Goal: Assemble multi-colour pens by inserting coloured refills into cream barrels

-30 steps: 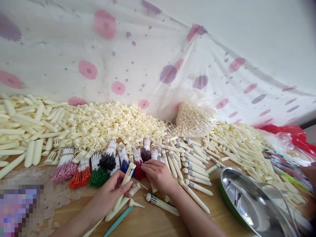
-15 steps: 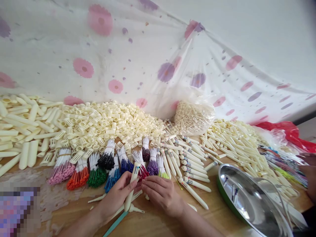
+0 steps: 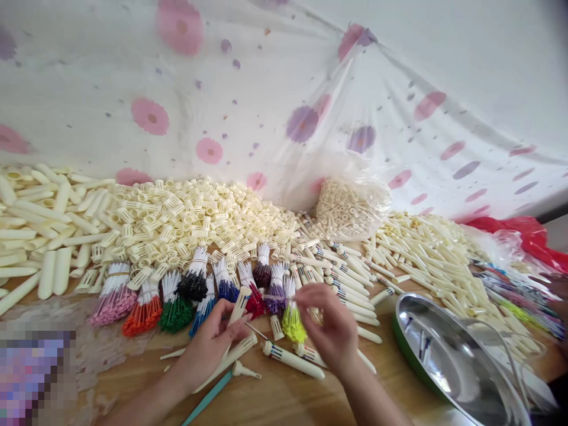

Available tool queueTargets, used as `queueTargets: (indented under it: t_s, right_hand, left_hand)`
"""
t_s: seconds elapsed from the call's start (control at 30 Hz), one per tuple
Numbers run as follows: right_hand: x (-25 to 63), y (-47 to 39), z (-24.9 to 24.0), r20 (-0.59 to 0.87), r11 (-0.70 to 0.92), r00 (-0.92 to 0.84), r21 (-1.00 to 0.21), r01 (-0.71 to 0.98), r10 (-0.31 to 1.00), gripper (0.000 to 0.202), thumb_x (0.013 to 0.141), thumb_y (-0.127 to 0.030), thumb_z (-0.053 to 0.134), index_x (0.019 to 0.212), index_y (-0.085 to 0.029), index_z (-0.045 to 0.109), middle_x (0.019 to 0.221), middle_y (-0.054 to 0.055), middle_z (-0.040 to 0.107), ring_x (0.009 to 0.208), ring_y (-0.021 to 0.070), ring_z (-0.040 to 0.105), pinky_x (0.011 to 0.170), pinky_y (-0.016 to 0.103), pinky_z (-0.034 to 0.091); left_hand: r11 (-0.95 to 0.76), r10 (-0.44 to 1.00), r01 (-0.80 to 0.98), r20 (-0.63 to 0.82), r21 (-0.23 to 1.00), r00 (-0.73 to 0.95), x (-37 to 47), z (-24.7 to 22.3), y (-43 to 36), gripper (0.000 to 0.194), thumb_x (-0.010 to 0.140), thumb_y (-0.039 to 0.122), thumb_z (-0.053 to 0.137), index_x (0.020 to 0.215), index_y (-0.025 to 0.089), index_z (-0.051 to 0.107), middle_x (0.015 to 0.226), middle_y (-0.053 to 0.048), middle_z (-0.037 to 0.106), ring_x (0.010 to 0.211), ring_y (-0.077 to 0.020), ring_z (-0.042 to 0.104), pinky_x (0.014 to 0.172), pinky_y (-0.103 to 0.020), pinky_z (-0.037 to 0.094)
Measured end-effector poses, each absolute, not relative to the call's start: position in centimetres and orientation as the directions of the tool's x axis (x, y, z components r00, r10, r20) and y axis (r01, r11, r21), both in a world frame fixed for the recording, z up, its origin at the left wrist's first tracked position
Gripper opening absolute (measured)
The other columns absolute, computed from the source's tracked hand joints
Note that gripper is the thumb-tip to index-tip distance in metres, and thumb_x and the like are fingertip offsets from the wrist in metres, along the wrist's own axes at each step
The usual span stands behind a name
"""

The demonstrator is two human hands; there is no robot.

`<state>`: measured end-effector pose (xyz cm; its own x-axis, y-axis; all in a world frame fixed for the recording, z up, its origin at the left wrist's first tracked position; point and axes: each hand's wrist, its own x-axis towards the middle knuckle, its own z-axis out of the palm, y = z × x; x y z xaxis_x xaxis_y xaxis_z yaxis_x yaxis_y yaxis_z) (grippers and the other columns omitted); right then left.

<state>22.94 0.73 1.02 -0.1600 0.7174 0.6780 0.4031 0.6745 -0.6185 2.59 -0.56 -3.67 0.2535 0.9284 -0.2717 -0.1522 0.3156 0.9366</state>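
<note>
My left hand (image 3: pixel 210 340) is closed around a cream multicolour pen (image 3: pixel 240 305), its slotted top pointing up and coloured sliders showing near the end. My right hand (image 3: pixel 331 328) is raised beside it, fingers bent with thumb and forefinger apart, slightly blurred. Its fingertips are by the white ends of a neon-yellow bundle of refills (image 3: pixel 293 319); I see nothing held in them. Below the hands lie a pen with coloured sliders (image 3: pixel 293 360), a loose slotted barrel (image 3: pixel 235 358), a small cream cone tip (image 3: pixel 245 371) and a teal strip (image 3: pixel 207 402).
Bundles of refills, such as pink (image 3: pixel 113 296) and green (image 3: pixel 175 305), stand in a row. Behind them is a heap of slotted parts (image 3: pixel 190 219). Rightward are pens (image 3: pixel 350 284), a bag of small parts (image 3: pixel 352 204), a steel bowl (image 3: pixel 461 355) and another person's hand (image 3: pixel 557 290).
My right hand has left the pen and moved right and up to the yellow refills. My left hand still grips the pen. Pens on the table below are now uncovered.
</note>
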Motion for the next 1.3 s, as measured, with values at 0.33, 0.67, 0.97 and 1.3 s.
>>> queueTargets:
  t_s: [0.33,0.67,0.97,1.3]
  right_hand:
    - [21.9,3.4,3.8,0.352,0.358,0.135,-0.933,-0.025,0.926,0.006,0.070,-0.023,0.072,0.075,-0.022,0.069,0.068,0.001,0.069,0.063,0.0131,0.064,0.060,0.026,0.053]
    - [21.5,3.9,3.6,0.149,0.151,0.020,-0.979,-0.137,0.989,0.010,0.063,-0.025,0.076,0.068,-0.020,0.069,0.062,-0.001,0.069,0.059,0.0121,0.064,0.058,0.024,0.053]
    - [21.7,3.7,3.9,0.144,0.147,0.034,-0.983,-0.114,0.989,0.011,0.062,-0.026,0.076,0.069,-0.020,0.070,0.064,0.000,0.070,0.060,0.0127,0.064,0.059,0.025,0.053]
    - [21.4,3.4,4.3,0.129,0.133,0.048,-0.986,-0.098,0.991,0.012,0.061,-0.027,0.077,0.067,-0.020,0.069,0.064,-0.001,0.069,0.057,0.0107,0.061,0.054,0.022,0.049]
  left_hand:
    - [0.094,0.977,0.248,-0.137,0.964,0.165,0.8,-0.5,-1.0,0.014,0.081,0.037,0.055,0.084,0.023,0.053,0.070,0.001,0.063,0.069,-0.0192,0.059,0.065,-0.027,0.043]
    - [0.119,0.961,0.262,-0.177,0.958,0.211,1.0,0.3,-1.2,0.017,0.078,0.040,0.057,0.081,0.024,0.055,0.070,0.001,0.064,0.070,-0.0207,0.058,0.064,-0.027,0.042]
    - [0.117,0.951,0.289,-0.192,0.950,0.244,0.8,0.6,-1.2,0.019,0.078,0.043,0.056,0.082,0.024,0.057,0.072,0.001,0.064,0.073,-0.0216,0.060,0.067,-0.028,0.043]
    - [0.125,0.948,0.294,-0.201,0.948,0.245,0.8,0.8,-1.1,0.017,0.078,0.041,0.057,0.082,0.024,0.057,0.074,0.001,0.065,0.074,-0.0224,0.060,0.067,-0.029,0.044]
